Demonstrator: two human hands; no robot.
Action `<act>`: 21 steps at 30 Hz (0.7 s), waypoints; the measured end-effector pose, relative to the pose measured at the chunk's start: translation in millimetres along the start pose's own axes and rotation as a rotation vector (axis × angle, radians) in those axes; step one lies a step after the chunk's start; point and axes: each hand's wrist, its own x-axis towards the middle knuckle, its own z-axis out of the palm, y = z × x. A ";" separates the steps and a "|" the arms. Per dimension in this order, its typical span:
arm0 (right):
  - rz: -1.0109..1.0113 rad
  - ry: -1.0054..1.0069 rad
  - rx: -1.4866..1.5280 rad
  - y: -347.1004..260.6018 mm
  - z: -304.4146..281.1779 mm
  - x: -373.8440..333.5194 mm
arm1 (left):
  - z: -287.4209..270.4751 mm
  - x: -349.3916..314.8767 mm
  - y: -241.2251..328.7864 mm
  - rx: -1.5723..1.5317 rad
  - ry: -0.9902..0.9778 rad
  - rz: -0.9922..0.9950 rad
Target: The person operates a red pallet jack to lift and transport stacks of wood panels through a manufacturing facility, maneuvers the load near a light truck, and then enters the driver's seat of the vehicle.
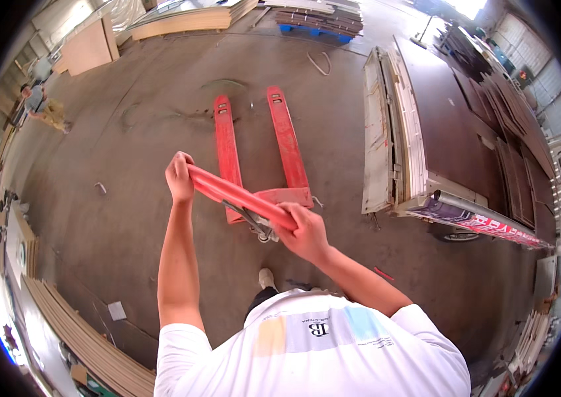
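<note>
A red pallet jack stands in front of me, its two forks (226,142) pointing away across the floor with no load on them. Both of my hands grip its red handle (231,192), which slants from upper left to lower right. My left hand (180,176) is wrapped round the far left end. Closer to my body, my right hand (305,233) is closed on the lower right end. A dark lever (244,215) shows below the bar, near the metal base of the jack. The undersides of both grips are hidden.
To the right stands a truck bed (378,132) loaded with dark boards (442,112). Stacked panels (181,23) and a blue pallet (313,31) lie at the back. Long boards (85,337) line the lower left. A person (43,106) walks at the far left. A strap loop (320,64) lies on the floor.
</note>
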 end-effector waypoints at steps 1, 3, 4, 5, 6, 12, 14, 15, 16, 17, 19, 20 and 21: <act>0.017 -0.022 0.009 -24.9 -29.1 -2.3 | 0.9 -10.2 34.0 0.058 0.048 0.002; -0.096 -0.036 -0.006 -69.9 -74.5 -4.9 | -24.5 -41.5 97.5 0.518 0.120 0.445; -0.133 -0.034 0.029 -78.5 -72.0 -1.8 | -46.0 -46.1 113.1 0.535 0.127 0.508; -0.186 -0.074 -0.016 -68.7 -71.6 2.3 | -52.4 -55.6 120.8 0.574 0.195 0.506; -0.275 -0.053 -0.028 -39.4 -81.6 6.7 | -39.8 -81.3 123.7 0.602 0.259 0.489; -0.506 0.008 -0.009 167.8 -200.4 -78.6 | 112.5 -366.4 101.1 0.642 0.281 0.238; -0.478 0.103 0.046 196.6 -186.7 -77.8 | 132.7 -404.3 101.3 0.756 0.311 0.315; -0.478 0.096 0.048 205.9 -171.9 -72.4 | 138.7 -410.3 109.3 0.760 0.327 0.277; -0.461 0.101 0.056 215.1 -155.0 -65.2 | 142.1 -414.5 114.4 0.762 0.346 0.239; -0.449 0.103 0.068 223.0 -136.2 -55.2 | 139.3 -424.8 108.6 0.747 0.327 0.241; -0.449 0.119 0.111 238.9 -96.6 -37.1 | 131.3 -430.1 92.1 0.732 0.324 0.226; -0.458 0.116 0.133 246.3 -74.2 -23.9 | 124.1 -424.4 85.3 0.732 0.209 0.297; -0.460 0.113 0.152 253.1 -51.4 -10.9 | 116.3 -419.0 76.9 0.726 0.087 0.364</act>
